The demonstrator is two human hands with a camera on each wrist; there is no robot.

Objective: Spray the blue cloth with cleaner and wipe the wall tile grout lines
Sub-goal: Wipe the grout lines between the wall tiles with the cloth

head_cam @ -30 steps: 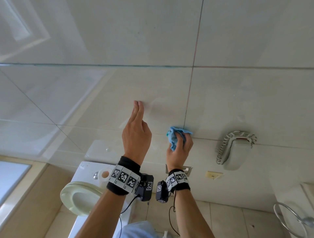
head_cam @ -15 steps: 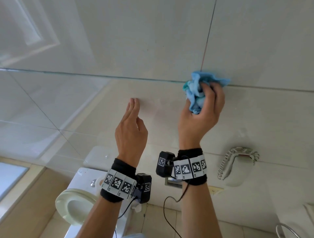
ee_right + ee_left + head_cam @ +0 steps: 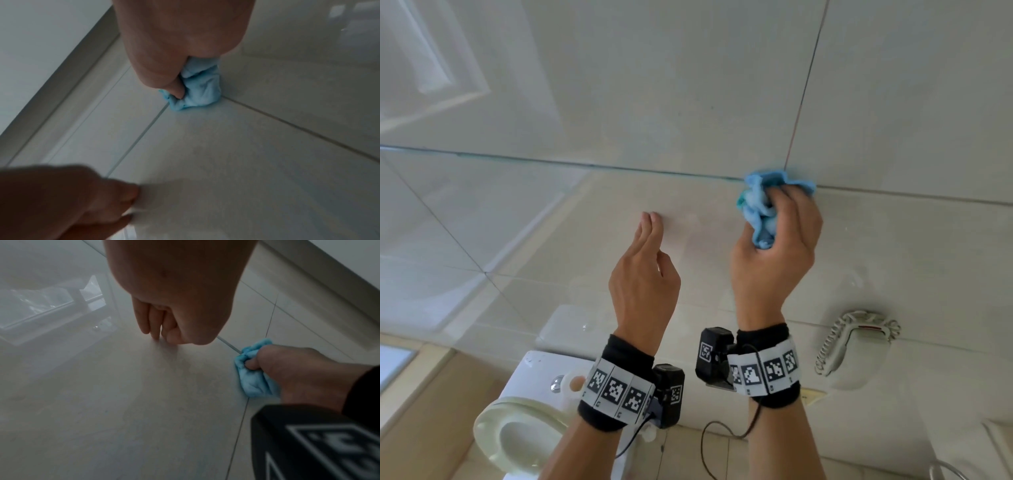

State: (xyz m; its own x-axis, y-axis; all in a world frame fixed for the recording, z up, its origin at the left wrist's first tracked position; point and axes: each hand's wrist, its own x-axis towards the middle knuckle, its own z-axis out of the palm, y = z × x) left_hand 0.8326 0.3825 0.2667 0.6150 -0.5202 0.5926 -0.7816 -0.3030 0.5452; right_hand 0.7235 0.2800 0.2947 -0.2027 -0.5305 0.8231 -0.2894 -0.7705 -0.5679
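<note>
My right hand grips a bunched blue cloth and presses it against the pale wall tiles where the vertical grout line crosses the horizontal grout line. The right wrist view shows the cloth sitting right on that crossing, under my fingers. The cloth also shows in the left wrist view. My left hand is to the left of it, fingers straight and together, their tips touching the tile below the horizontal line. It holds nothing. No spray bottle is in view.
A white toilet with its cistern stands below my left arm. A wall phone with a coiled cord hangs at the lower right. A glass panel angles in from the left.
My right hand carried the cloth up the vertical grout line from the lower joint to the crossing with the horizontal line. The left hand kept its place on the tile.
</note>
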